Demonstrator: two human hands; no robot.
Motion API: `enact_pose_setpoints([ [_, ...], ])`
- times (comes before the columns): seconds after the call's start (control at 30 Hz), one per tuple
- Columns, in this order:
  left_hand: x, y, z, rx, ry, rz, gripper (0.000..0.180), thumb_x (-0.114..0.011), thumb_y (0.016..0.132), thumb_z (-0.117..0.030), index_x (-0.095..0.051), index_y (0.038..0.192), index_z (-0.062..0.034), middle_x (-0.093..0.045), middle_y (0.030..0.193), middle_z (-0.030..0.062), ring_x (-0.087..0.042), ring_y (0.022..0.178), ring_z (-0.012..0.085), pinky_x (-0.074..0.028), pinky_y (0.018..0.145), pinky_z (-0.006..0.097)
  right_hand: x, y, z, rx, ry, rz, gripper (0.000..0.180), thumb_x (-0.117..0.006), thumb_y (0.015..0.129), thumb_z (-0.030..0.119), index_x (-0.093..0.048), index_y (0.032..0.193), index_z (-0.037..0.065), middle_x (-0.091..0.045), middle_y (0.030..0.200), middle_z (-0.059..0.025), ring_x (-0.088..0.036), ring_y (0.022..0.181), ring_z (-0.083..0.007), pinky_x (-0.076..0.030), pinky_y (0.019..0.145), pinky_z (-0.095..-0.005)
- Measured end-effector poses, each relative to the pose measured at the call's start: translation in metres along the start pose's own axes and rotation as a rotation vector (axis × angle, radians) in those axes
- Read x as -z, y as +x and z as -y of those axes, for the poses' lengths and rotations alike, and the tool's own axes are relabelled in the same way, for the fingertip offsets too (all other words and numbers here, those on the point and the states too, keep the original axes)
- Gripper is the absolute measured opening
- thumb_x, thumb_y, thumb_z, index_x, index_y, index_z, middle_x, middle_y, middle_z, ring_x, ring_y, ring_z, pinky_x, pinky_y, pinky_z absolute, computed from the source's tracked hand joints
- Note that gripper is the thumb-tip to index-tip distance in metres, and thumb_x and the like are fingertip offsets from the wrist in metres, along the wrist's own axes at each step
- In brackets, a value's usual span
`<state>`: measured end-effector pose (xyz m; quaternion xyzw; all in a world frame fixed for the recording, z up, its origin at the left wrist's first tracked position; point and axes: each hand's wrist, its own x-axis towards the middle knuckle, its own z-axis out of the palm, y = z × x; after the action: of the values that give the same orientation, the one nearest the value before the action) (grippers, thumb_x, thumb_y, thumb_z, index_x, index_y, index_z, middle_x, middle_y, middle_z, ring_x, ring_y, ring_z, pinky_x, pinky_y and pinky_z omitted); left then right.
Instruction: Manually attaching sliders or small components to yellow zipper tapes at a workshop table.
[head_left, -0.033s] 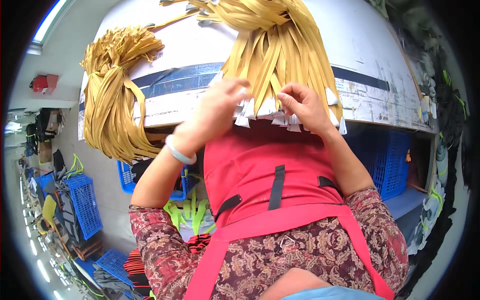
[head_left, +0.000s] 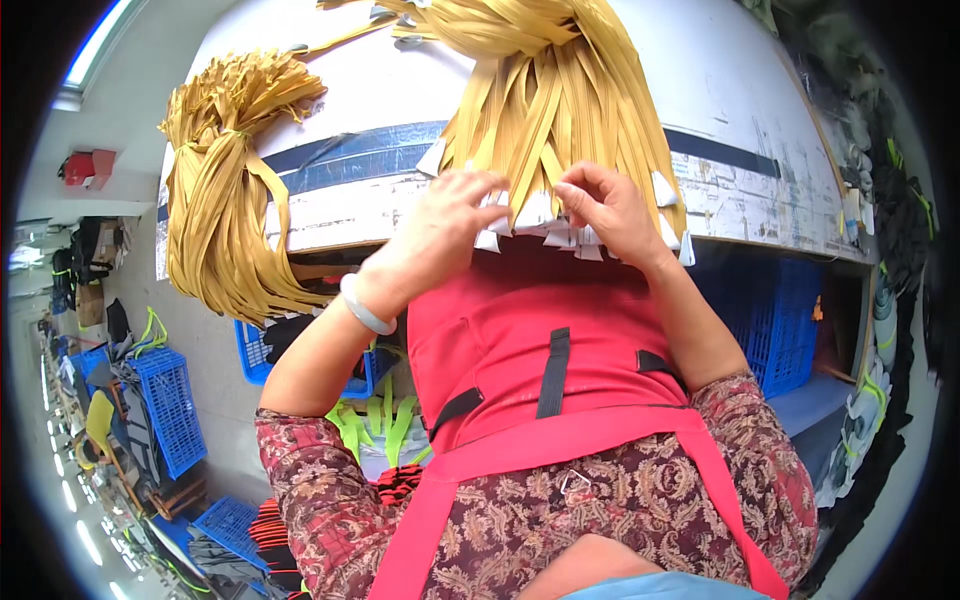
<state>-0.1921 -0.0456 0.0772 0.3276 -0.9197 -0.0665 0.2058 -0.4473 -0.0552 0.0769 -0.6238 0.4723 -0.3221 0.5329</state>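
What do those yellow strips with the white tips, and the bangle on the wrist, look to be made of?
Yellow flat strips: likely woven fabric tape, matte with a slight sheen; they drape and fold limply. White pointed tips: stiffer, perhaps paper or plastic; hard to tell. Pale grey-green bangle on the left wrist: smooth and glossy, possibly stone or glass.

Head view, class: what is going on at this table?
A person in a red apron stands at a white table and works both hands at the white-tipped ends of a yellow strap bundle that hangs over the table's edge. The left hand and right hand pinch at the strap ends with their fingers. A second yellow bundle hangs to the left, untouched. Blue crates stand on the floor.
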Motion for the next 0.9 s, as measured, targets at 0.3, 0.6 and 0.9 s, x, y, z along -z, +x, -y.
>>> enact_pose_setpoints([
  [0.3,-0.033,-0.007,0.009,-0.078,-0.063,0.089,0.032,-0.059,0.077,-0.001,-0.061,0.108,-0.0083,-0.056,0.121,0.0089,-0.056,0.107,0.0298,-0.045,0.094,0.039,-0.002,-0.003,-0.003,-0.042,-0.122,0.057,0.019,-0.062,0.097,0.019,-0.064,0.096,0.000,-0.059,0.075,-0.0007,-0.054,0.067,-0.0070,-0.045,0.061,-0.0244],
  [0.6,-0.025,-0.001,0.004,-0.014,-0.162,0.178,0.025,-0.056,0.081,-0.002,-0.060,0.105,-0.0073,-0.054,0.105,0.0123,-0.056,0.102,0.0314,-0.045,0.085,0.041,-0.005,-0.005,-0.001,-0.020,-0.195,0.054,0.023,-0.062,0.096,0.021,-0.065,0.094,-0.002,-0.063,0.075,-0.0054,-0.057,0.070,-0.0110,-0.046,0.065,-0.0290],
  [0.9,-0.022,0.003,0.017,0.126,-0.308,0.178,0.012,-0.066,0.082,-0.005,-0.064,0.094,-0.0060,-0.056,0.091,0.0097,-0.059,0.080,0.0329,-0.051,0.073,0.039,-0.004,-0.007,0.007,0.021,-0.200,0.061,0.016,-0.062,0.097,0.015,-0.064,0.098,-0.001,-0.061,0.078,-0.0011,-0.056,0.072,-0.0072,-0.046,0.066,-0.0240],
])
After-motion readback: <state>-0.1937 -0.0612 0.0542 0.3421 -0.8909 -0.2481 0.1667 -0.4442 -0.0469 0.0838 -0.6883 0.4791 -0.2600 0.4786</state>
